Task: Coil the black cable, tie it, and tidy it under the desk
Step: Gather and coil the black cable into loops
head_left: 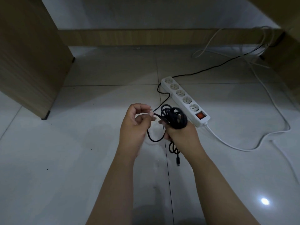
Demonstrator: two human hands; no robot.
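The black cable (174,118) is wound in several loops around the fingers of my right hand (181,135), which holds the bundle above the tiled floor. Its plug end (178,160) dangles below that hand. My left hand (135,125) pinches a strand of the cable beside the coil, and a slack loop hangs between the two hands. The free length of the cable runs over the floor past the power strip, away toward the back right under the desk.
A white power strip (185,99) with a lit red switch lies on the floor just beyond my hands; its white cord (243,149) curls to the right. The desk's wooden side panel (29,59) stands left, a crossbar (146,37) behind, tangled white wires (253,51) back right.
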